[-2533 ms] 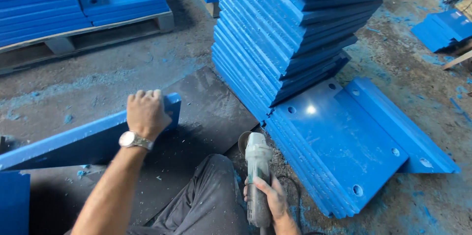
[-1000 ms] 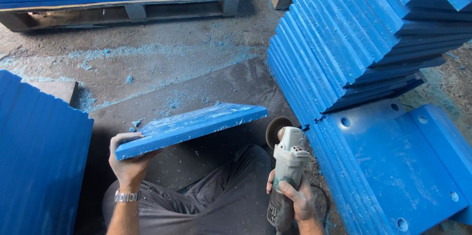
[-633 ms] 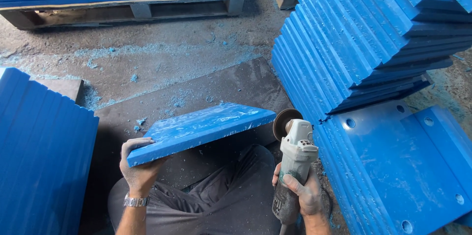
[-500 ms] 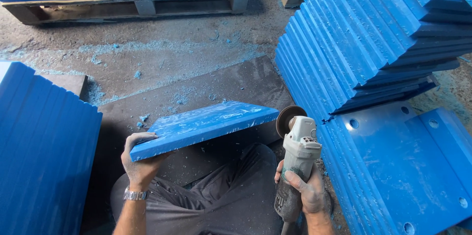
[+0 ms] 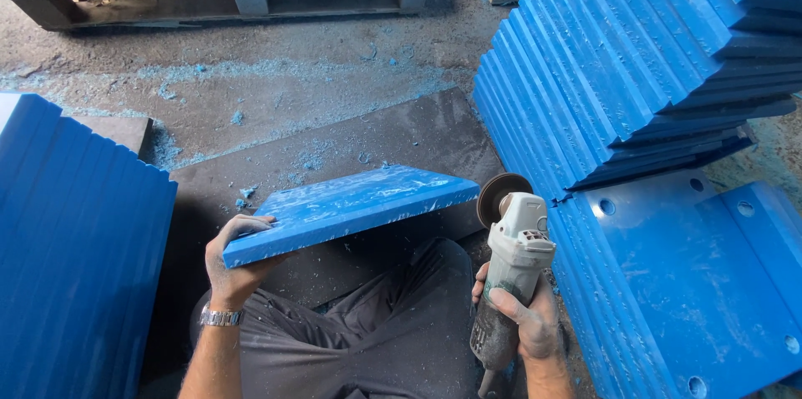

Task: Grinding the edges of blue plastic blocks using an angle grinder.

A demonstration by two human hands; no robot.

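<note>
My left hand (image 5: 236,259) grips the near left corner of a thick blue plastic plate (image 5: 351,207), holding it tilted above my lap. My right hand (image 5: 520,320) is wrapped around the body of a grey angle grinder (image 5: 511,261). The grinder's disc (image 5: 499,195) points away from me and sits just right of the plate's far right corner; I cannot tell if they touch. I sit cross-legged in grey trousers (image 5: 376,332).
A row of blue plates (image 5: 71,240) stands on edge at my left. A leaning stack of blue plates (image 5: 635,65) and flat drilled plates (image 5: 693,282) fill the right. A dark mat (image 5: 351,144) lies ahead, and a wooden pallet (image 5: 242,0) with more plates stands at the back. Blue shavings dust the concrete floor.
My left hand lifted the blue plate off the floor and brought it over my lap. The grinder rose beside its right end. In the last half second little has moved.
</note>
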